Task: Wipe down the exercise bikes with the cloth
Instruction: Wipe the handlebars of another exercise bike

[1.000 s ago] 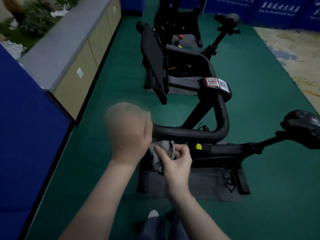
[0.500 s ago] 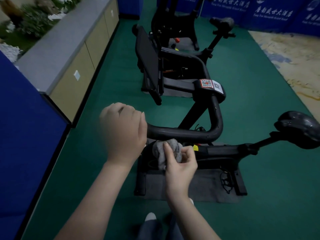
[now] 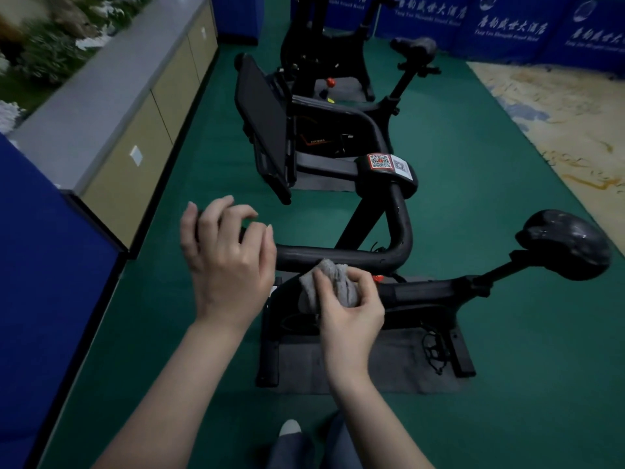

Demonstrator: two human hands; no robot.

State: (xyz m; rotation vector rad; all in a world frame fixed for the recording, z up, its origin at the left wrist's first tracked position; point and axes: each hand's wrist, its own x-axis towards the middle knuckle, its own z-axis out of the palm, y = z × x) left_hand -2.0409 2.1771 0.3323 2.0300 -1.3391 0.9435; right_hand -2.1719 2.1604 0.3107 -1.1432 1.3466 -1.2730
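Our left hand has let go of the exercise bike's handlebar, fingers now loose, while our right hand grasps the grey cloth, ready to wipe there

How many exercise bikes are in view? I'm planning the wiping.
3: the nearest bike under the hands, a second bike beyond it, a third bike at the back, partly cut off. More may be hidden.
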